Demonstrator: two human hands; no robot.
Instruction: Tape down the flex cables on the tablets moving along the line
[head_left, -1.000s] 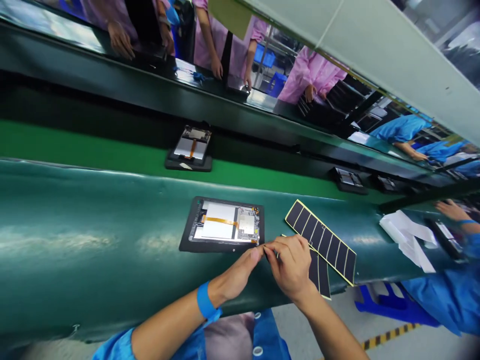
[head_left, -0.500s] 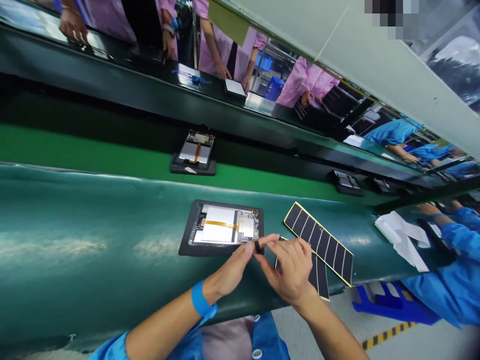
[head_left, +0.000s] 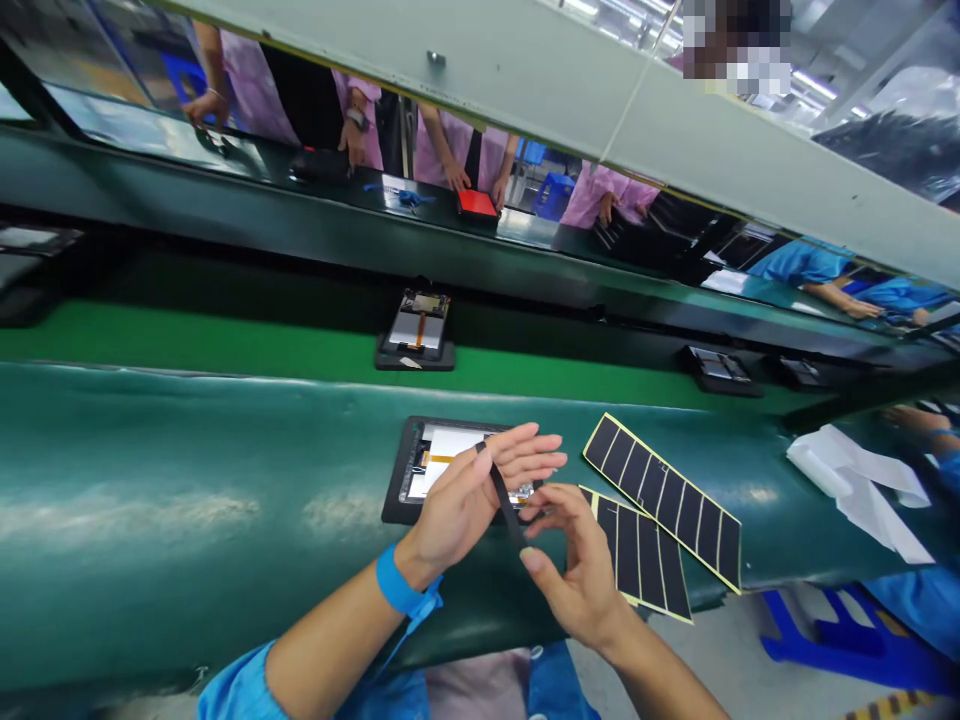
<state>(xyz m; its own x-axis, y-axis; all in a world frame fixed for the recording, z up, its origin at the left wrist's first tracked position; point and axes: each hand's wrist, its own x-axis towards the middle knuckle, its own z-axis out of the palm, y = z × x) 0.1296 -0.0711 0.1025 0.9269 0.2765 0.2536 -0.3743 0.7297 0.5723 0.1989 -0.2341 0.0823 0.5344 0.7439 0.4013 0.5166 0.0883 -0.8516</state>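
Note:
A narrow black adhesive strip stretches between my two hands, above the near edge of an opened tablet. My left hand has its palm turned up and fingers stretched out, its thumb holding the strip's upper end. The lower end is pinched by my right hand, with the thumb in front. White panels and an orange ribbon cable show inside the tablet, which lies in a dark tray; my left hand hides part of it. Right of my hands, two sheets of black strips overlap on the bench.
Behind the bench, a green conveyor carries another opened tablet and several more trays. Crumpled white paper lies at the right. A blue stool stands below. Co-workers' hands are busy across the line.
The black strip, earlier bunched at my left fingers, is now drawn out straight. My left palm has turned up and my right hand has moved down. The view has shifted left and up.

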